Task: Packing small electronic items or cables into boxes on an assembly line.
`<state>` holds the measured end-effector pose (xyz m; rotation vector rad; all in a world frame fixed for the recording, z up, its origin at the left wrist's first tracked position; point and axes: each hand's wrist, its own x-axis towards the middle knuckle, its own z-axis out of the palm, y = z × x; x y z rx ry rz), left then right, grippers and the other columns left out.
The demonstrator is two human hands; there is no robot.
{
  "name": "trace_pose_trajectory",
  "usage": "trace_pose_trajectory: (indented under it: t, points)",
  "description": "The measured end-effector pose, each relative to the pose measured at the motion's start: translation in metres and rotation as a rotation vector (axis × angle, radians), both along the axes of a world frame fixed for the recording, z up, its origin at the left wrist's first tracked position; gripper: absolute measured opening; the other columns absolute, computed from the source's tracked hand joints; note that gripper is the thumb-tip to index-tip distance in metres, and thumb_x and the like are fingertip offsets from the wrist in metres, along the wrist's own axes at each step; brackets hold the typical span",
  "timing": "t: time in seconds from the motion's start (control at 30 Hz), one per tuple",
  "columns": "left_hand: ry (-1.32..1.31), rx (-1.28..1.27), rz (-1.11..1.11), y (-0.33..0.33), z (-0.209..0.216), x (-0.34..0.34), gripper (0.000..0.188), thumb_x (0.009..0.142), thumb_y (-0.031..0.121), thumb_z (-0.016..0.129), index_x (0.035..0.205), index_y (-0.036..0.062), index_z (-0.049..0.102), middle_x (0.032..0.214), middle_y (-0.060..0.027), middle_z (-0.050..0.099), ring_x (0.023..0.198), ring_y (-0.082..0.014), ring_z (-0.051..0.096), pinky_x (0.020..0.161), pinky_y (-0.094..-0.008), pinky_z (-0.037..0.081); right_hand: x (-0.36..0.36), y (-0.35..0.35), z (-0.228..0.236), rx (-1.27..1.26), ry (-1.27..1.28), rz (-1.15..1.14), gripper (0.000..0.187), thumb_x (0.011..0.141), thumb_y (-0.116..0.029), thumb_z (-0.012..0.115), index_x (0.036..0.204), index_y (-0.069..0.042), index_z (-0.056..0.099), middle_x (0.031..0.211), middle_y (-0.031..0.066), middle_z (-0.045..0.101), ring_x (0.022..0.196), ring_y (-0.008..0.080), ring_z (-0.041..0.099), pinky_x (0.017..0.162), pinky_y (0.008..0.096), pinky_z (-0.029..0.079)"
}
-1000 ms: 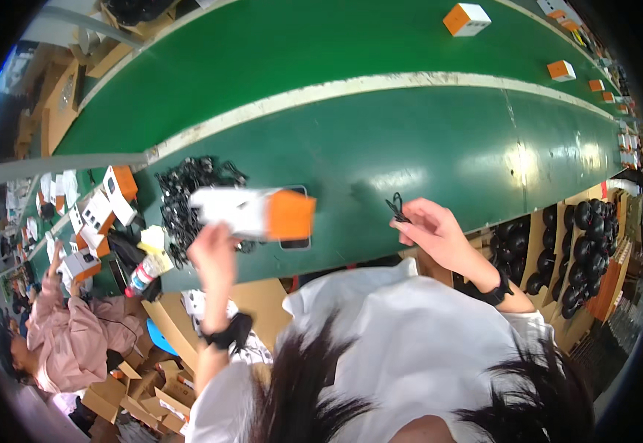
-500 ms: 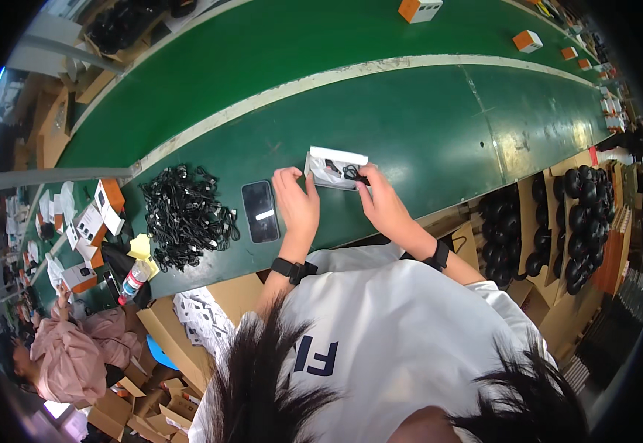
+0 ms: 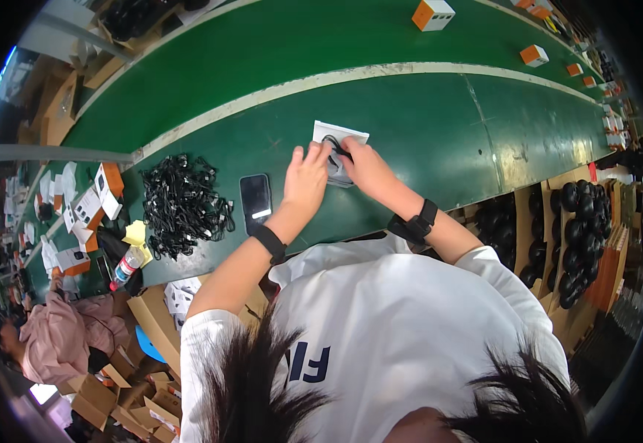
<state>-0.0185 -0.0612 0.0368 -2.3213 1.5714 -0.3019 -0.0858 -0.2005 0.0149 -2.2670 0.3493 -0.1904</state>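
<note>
A small open white box (image 3: 351, 134) rests on the green bench in front of me, its flap raised on the far side. My left hand (image 3: 307, 177) is at the box's left side, fingers bent against it. My right hand (image 3: 369, 168) reaches over the right side, with its fingers closed on a coiled black cable (image 3: 330, 139) at the opening. My fingers hide much of the box's inside. To the left lies a dark phone (image 3: 256, 199), and beyond it a heap of black cables (image 3: 181, 207).
Orange-and-white boxes (image 3: 433, 15) stand on the far green strip behind a pale ledge (image 3: 299, 88). At left are a bottle (image 3: 126, 267), opened boxes and a person in pink (image 3: 63, 332). Cardboard cartons (image 3: 155, 317) stand below the bench; round black items (image 3: 576, 229) fill a rack at right.
Both hands have moved in over the box, and the left hand has come closer to the right. The box now sits turned, with its flap standing up; the coiled cable shows at its opening.
</note>
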Motion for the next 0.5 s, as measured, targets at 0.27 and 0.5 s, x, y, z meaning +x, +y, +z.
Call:
trace_pose_trajectory:
  t: [0.27, 0.5]
  points:
    - [0.008, 0.253, -0.037, 0.002, 0.003, 0.002, 0.027, 0.071, 0.018, 0.055, 0.094, 0.0054, 0.06, 0.094, -0.0037, 0.051, 0.097, -0.0183, 0.041, 0.08, -0.0324, 0.031, -0.003, -0.006, -0.003, 0.142, -0.091, 0.023, 0.015, 0.081, -0.007, 0.055, 0.092, 0.004, 0.054, 0.08, 0.0223, 0.061, 0.074, 0.0363, 0.06, 0.063, 0.0371, 0.046]
    - [0.316, -0.223, 0.047, -0.005, -0.023, 0.005, 0.034, 0.071, 0.013, 0.058, 0.101, 0.0003, 0.05, 0.091, -0.0075, 0.053, 0.09, -0.0216, 0.046, 0.076, -0.0331, 0.032, -0.004, -0.011, 0.004, 0.273, 0.012, 0.033, 0.019, 0.082, -0.006, 0.054, 0.098, 0.003, 0.049, 0.086, 0.0236, 0.061, 0.08, 0.0389, 0.059, 0.068, 0.0394, 0.047]
